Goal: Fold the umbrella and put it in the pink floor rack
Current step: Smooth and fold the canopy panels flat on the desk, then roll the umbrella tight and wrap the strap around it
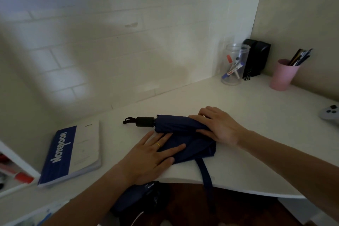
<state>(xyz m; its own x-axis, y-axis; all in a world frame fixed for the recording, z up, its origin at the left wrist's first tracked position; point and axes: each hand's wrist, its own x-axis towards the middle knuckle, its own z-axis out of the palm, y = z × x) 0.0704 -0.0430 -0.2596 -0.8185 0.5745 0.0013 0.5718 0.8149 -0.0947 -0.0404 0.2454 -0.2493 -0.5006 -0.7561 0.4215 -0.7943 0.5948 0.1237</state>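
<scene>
Navy fabric umbrella collapsed, half rolled on the white desk; left hand flattens it with spread fingers, right hand curled round. Strap unfastened, rack unseen.

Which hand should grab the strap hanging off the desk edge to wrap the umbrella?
Probably the left hand: it lies flat on loose cloth, near the strap. The right hand is curled round the umbrella, keeping the roll together.
</scene>
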